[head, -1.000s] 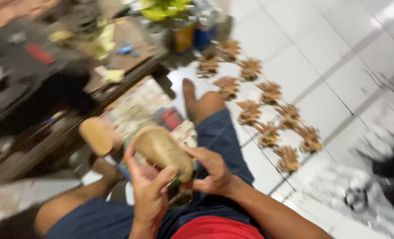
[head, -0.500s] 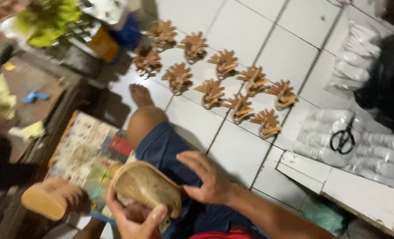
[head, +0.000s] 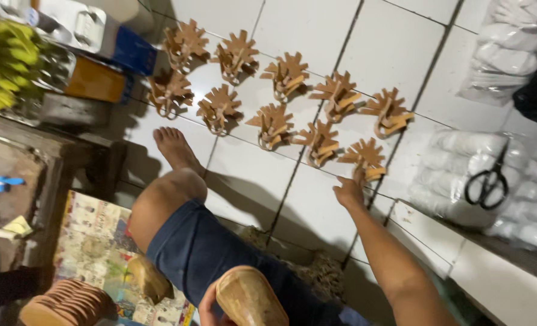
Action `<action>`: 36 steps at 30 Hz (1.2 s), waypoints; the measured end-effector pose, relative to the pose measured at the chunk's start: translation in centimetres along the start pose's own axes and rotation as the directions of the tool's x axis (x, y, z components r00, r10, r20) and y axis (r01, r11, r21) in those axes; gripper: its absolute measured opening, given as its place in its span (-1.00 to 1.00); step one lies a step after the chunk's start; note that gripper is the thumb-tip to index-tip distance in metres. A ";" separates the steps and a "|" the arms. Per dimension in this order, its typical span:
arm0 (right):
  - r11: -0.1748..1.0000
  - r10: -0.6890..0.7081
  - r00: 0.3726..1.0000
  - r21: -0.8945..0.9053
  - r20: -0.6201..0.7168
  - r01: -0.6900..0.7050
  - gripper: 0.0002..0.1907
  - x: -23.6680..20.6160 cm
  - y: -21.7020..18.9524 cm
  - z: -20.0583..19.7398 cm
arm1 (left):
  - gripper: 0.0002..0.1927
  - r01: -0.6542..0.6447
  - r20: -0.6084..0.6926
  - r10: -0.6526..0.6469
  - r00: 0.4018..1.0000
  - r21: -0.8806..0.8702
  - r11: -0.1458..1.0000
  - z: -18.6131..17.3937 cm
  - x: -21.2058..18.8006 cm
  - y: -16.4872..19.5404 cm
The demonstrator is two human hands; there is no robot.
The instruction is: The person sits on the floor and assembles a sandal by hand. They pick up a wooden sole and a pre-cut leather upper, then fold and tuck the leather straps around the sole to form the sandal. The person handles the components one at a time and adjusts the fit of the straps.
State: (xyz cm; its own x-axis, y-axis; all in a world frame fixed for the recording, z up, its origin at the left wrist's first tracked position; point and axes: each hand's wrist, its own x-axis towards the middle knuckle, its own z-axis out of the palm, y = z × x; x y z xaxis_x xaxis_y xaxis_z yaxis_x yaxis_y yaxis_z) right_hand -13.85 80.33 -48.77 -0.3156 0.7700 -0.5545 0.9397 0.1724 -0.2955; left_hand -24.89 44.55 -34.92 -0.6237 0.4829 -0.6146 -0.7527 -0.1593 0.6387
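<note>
With the right hand (head: 348, 192) open-fingered on the lowest brown leaf-shaped piece (head: 365, 158) at frame centre-right, and the left hand (head: 211, 309) gripping the wooden form (head: 249, 299) at the bottom edge, an overreach may knock adjacent pieces out of row.

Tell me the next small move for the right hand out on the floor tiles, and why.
Probably close the fingers on the nearest brown strap piece and lift it clear. The right hand touches its lower edge at the end of the rows, while the left hand holds a wooden sole over the lap.
</note>
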 end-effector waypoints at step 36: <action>0.226 -0.605 0.411 0.642 0.682 -0.732 -0.76 -31.5 -48.3 20.8 | 0.27 -0.464 -0.027 0.490 0.872 -0.371 0.805 -16.4 -15.9 11.1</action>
State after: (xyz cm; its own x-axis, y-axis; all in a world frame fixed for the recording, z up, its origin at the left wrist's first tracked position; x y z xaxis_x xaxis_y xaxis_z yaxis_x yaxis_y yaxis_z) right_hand -52.09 34.97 -33.23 -0.7880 -0.2068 -0.5799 0.3592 -0.9194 -0.1603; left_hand -26.75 20.96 -25.65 -0.9178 0.3198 -0.2353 -0.3947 -0.6713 0.6273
